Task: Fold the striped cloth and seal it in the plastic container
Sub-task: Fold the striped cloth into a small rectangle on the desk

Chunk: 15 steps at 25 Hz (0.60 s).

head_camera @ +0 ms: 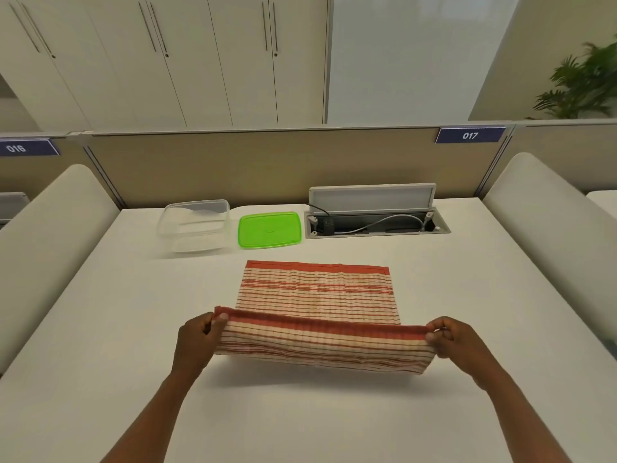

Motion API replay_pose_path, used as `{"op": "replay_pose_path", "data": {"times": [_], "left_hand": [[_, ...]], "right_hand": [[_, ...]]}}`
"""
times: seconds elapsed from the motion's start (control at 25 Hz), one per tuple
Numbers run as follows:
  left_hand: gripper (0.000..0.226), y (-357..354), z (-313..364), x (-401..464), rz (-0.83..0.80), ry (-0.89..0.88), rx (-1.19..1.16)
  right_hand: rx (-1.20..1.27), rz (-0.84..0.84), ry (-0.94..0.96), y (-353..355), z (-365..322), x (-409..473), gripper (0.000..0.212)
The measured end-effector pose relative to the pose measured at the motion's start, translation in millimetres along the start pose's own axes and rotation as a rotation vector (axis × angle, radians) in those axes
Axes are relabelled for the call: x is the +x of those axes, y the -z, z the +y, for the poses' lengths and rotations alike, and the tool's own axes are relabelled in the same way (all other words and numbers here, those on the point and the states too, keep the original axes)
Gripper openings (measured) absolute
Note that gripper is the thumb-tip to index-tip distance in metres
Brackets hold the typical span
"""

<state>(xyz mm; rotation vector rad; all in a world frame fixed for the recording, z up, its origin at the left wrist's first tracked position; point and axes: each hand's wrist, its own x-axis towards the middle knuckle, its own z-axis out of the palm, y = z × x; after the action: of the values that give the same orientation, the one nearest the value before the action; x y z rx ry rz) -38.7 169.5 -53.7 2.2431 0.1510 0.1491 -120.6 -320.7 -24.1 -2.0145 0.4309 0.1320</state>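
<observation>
Fingers (221, 318) of the left hand (195, 342) and right hand (455, 340) pinch the striped cloth's (317, 292) near corners, lifted over its flat far half on the white surface (100, 329); beyond lie the clear container (195, 228), open, and green lid (268, 229) beside it.

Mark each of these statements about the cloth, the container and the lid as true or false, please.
1. Both hands, left hand and right hand, pinch the near edge of the striped cloth. True.
2. The green lid is pressed onto the plastic container. False: it lies flat on the table, to the right of the open container.
3. The cloth's far part lies flat on the table. True.
4. The container already holds the cloth. False: the cloth lies outside it, nearer the person.
5. The cable box in the table is open. True.
</observation>
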Motion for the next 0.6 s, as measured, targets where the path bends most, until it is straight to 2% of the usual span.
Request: {"op": "replay_pose_path", "data": {"times": [0.08, 0.28, 0.6], "left_hand": [[0.041, -2.4, 2.0, 10.9, 0.004, 0.010, 0.042], [0.025, -14.4, 10.8, 52.2, -0.079, -0.032, 0.168], [0.028, -46.7, 15.1, 128.9, -0.016, 0.125, 0.201]], "right_hand": [[-0.019, 0.073, 0.016, -2.7, -4.8, 10.5, 0.006], [-0.119, 0.207, 0.033, -17.5, -22.3, 49.9, 0.006], [-0.269, 0.336, -0.030, -38.2, -38.5, 132.0, 0.009]]}}
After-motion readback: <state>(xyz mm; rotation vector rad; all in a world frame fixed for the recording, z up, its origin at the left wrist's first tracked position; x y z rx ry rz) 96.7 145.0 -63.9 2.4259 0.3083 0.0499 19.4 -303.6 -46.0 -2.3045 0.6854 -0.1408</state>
